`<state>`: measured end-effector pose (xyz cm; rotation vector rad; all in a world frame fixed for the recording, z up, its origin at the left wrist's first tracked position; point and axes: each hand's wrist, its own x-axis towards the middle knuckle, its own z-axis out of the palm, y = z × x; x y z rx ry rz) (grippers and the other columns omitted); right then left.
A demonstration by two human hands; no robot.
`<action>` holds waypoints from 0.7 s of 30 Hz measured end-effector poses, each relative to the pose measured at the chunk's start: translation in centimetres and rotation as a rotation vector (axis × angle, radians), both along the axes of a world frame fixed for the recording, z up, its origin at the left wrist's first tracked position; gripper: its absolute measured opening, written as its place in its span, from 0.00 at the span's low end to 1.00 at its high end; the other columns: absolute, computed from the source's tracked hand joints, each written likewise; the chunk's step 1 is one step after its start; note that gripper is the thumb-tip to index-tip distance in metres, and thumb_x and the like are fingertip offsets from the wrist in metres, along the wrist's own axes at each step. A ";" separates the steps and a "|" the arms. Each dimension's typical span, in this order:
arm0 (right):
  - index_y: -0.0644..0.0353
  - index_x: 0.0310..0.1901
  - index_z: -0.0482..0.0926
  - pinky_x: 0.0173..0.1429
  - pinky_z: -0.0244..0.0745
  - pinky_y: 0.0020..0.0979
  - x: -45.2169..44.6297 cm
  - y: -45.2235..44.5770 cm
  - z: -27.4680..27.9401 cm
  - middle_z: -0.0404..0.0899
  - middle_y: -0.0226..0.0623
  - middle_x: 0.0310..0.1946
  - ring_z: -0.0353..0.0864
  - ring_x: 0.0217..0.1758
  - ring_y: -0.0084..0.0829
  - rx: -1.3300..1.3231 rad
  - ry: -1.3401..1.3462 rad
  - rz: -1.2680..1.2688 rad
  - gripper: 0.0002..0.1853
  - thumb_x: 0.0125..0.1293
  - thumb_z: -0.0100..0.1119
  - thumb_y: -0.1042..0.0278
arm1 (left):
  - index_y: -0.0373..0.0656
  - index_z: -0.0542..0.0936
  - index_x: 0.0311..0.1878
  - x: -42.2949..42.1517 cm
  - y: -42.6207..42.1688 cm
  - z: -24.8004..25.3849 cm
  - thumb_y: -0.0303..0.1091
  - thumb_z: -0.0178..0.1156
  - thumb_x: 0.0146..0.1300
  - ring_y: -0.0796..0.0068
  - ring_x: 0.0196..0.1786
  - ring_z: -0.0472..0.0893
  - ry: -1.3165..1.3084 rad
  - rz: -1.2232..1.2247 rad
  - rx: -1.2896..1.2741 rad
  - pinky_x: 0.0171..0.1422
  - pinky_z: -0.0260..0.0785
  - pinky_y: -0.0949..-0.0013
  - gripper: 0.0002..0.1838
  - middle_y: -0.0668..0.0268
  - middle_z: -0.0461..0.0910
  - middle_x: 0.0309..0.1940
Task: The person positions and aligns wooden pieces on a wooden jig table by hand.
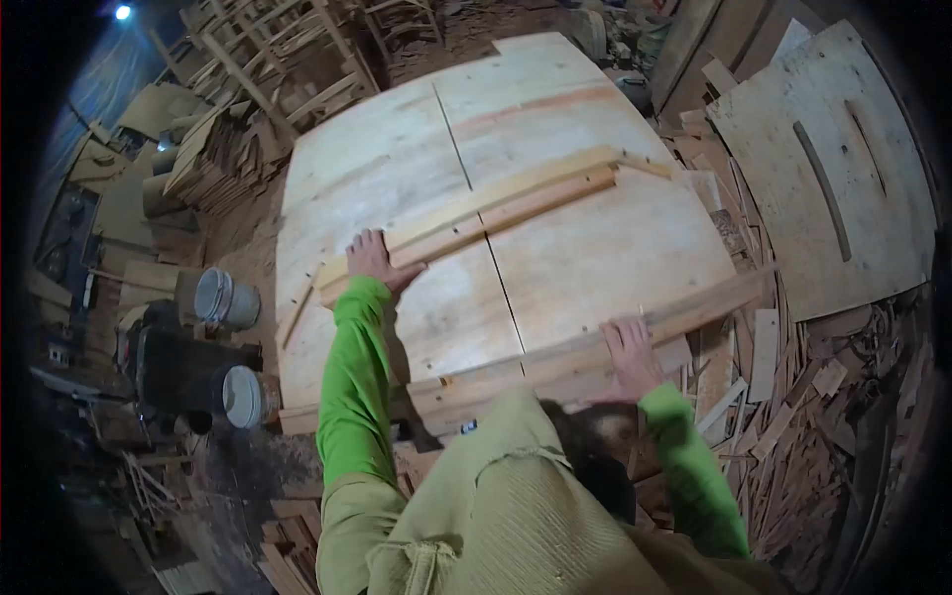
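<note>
Resting splayed on the left end of the far wooden strip [496, 195], the left hand [373, 260] has its thumb apart from its fingers; the right hand [633, 357] lays fingers over the near rail [555, 367], thumb hidden, can't tell if clamped. Strip lies across the middle of the plywood top [615, 253], rail along its near side. Strip looks stiff, fairly light, dry, not fragile; best held near both ends. Plywood top pale, scuffed, crossed by a dark seam [501, 283]. Buckets [234, 302] left of it, slotted board [848, 183] and scrap wood [793, 431] right, wooden frames [243, 74] beyond.
</note>
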<state>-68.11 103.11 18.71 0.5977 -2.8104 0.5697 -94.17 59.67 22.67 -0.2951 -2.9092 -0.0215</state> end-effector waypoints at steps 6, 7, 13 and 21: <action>0.74 0.64 0.72 0.74 0.63 0.59 17.5 1.1 -0.1 0.72 0.56 0.58 0.71 0.65 0.57 0.007 -0.109 -0.005 0.50 0.47 0.76 0.42 | 0.36 0.75 0.55 17.7 1.8 1.6 0.75 0.76 0.39 0.49 0.58 0.72 -0.132 -0.003 0.044 0.66 0.63 0.49 0.54 0.51 0.73 0.51; 0.73 0.62 0.73 0.73 0.65 0.57 19.1 1.3 -0.2 0.73 0.55 0.56 0.72 0.63 0.57 0.011 -0.068 -0.016 0.42 0.52 0.74 0.48 | 0.36 0.75 0.54 19.7 2.1 1.5 0.75 0.76 0.39 0.49 0.58 0.72 -0.122 -0.009 0.064 0.66 0.63 0.49 0.53 0.52 0.73 0.51; 0.70 0.62 0.77 0.75 0.68 0.56 25.3 1.3 -2.2 0.76 0.51 0.57 0.76 0.64 0.51 0.077 -0.038 -0.081 0.28 0.65 0.62 0.58 | 0.37 0.75 0.53 25.9 2.5 1.3 0.75 0.76 0.38 0.53 0.56 0.72 -0.070 -0.022 0.062 0.65 0.61 0.50 0.53 0.55 0.73 0.49; 0.70 0.63 0.75 0.74 0.67 0.58 25.1 1.3 0.0 0.75 0.52 0.58 0.74 0.65 0.52 -0.016 -0.031 -0.059 0.37 0.62 0.66 0.45 | 0.36 0.75 0.57 26.3 2.7 2.2 0.68 0.80 0.34 0.53 0.57 0.73 -0.118 0.028 0.105 0.67 0.61 0.52 0.53 0.55 0.73 0.49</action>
